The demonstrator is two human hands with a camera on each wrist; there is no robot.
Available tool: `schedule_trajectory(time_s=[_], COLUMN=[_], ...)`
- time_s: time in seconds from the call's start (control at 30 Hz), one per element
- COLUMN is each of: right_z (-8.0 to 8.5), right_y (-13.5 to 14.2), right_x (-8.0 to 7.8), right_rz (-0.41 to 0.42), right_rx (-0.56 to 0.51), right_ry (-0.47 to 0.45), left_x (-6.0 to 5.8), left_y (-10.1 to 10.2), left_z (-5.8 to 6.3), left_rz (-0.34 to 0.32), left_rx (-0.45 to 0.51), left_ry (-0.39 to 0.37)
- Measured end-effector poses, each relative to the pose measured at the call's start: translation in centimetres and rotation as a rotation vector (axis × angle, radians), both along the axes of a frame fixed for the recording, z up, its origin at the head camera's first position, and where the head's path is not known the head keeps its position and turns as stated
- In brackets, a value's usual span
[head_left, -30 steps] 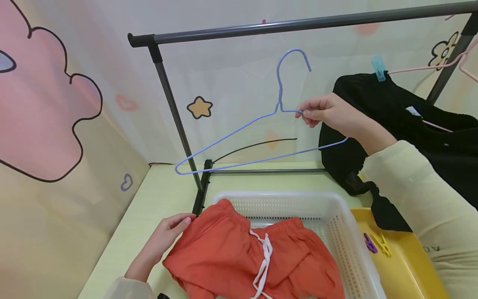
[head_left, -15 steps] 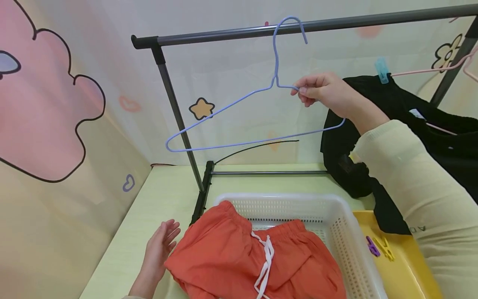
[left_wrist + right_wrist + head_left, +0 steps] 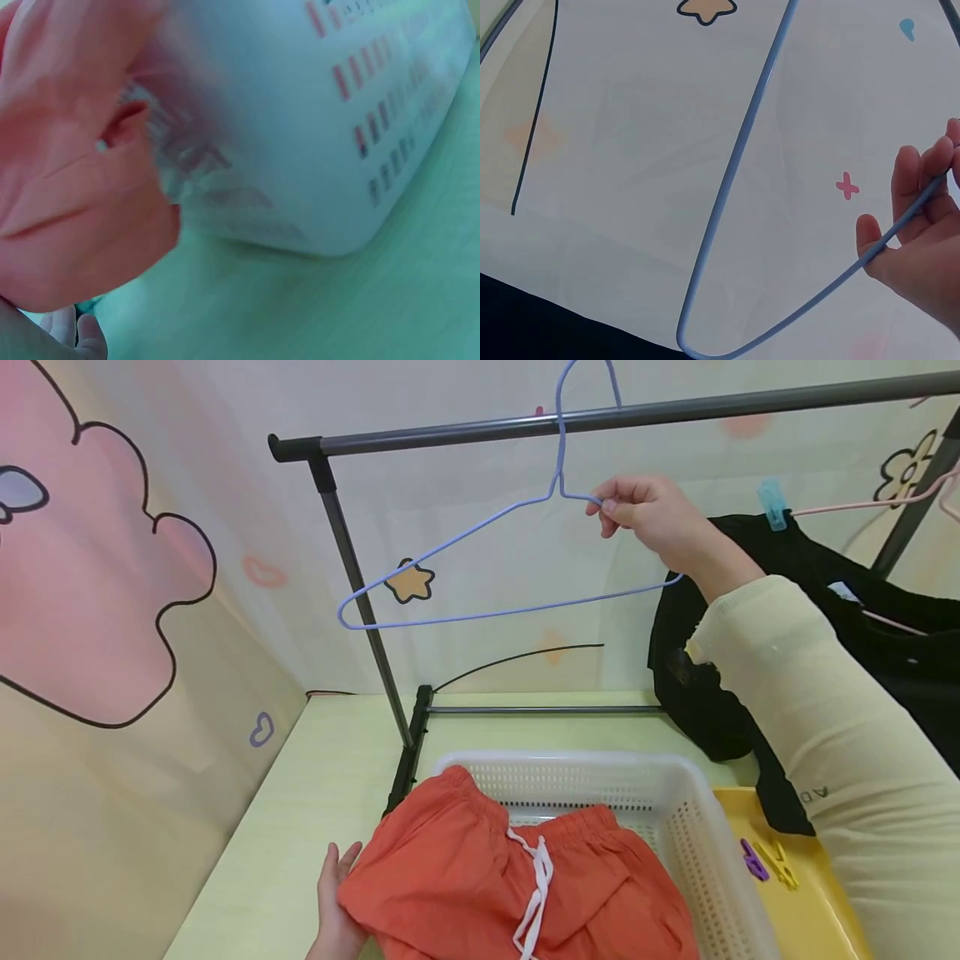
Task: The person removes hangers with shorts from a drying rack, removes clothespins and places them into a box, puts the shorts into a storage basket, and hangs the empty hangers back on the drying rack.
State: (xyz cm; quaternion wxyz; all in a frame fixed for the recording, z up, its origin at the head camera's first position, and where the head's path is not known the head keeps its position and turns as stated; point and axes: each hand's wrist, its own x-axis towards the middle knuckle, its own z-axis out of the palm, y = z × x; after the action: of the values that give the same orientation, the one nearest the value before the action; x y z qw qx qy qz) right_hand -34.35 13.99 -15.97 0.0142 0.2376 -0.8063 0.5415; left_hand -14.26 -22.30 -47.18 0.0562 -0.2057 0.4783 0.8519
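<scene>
My right hand [image 3: 648, 522] pinches a blue clothes hanger [image 3: 480, 531] by its shoulder, just right of the hook's neck. The hook overlaps the rack's dark top bar [image 3: 450, 433] in the head view. In the right wrist view the hanger [image 3: 733, 165] runs past the fingers toward a rounded lower corner. Orange shorts [image 3: 442, 860] with a white drawstring [image 3: 536, 893] lie over a white perforated basket [image 3: 675, 777]. My left hand [image 3: 337, 897] is at their left edge, fingers straight and partly behind the cloth. The left wrist view shows it low beside the shorts [image 3: 82, 217].
Black trousers [image 3: 817, 577] hang at right from a pink hanger [image 3: 847, 508] with a light blue clip [image 3: 772, 503]. A yellow tray [image 3: 810, 893] holds a purple clothespin [image 3: 753, 858] and a yellow clothespin [image 3: 780, 864]. The rack's left post [image 3: 348, 552] stands behind the basket.
My right hand has raised the blue hanger until its hook reaches above the top bar. My left hand has moved down along the shorts' left side from near the waistband.
</scene>
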Motion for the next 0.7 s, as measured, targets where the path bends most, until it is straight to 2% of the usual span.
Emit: schedule_trajectory(time_s=[0.03,0.1,0.23,0.27,0.3,0.5,0.6,0.7], right_z=[0.1,0.1,0.2,0.1,0.1,-0.7,-1.3,-1.9], right_y=[0.0,-0.1,-0.3,-0.3,-0.3,-0.1,0.1,0.3], right_x=[-0.1,-0.4,-0.9,-1.1,-1.2,-1.7,-1.8,-1.9], right_rz=[-0.005,-0.014,-0.04,-0.048,-0.055,-0.076,-0.071,-0.064], right_rx=[-0.006,-0.02,-0.03,-0.028,-0.025,-0.003,-0.008,-0.019], right_ry=[-0.003,-0.006,-0.011,-0.013,-0.015,-0.044,-0.068,-0.079], left_x=[0.2,0.6,1.4,1.6,1.8,2.2,2.2,2.2], left_y=[-0.1,0.2,1.0,1.4,1.7,3.0,3.1,3.2], left_z=[-0.5,-0.9,-1.1,-0.7,-0.6,0.5,1.1,1.9], left_rz=[-0.025,-0.05,-0.061,-0.041,-0.023,0.1,0.097,0.069], left_rx=[0.033,0.079,0.185,0.19,0.219,0.354,0.35,0.336], left_ry=[0.038,0.048,-0.002,-0.041,-0.046,-0.013,-0.024,0.014])
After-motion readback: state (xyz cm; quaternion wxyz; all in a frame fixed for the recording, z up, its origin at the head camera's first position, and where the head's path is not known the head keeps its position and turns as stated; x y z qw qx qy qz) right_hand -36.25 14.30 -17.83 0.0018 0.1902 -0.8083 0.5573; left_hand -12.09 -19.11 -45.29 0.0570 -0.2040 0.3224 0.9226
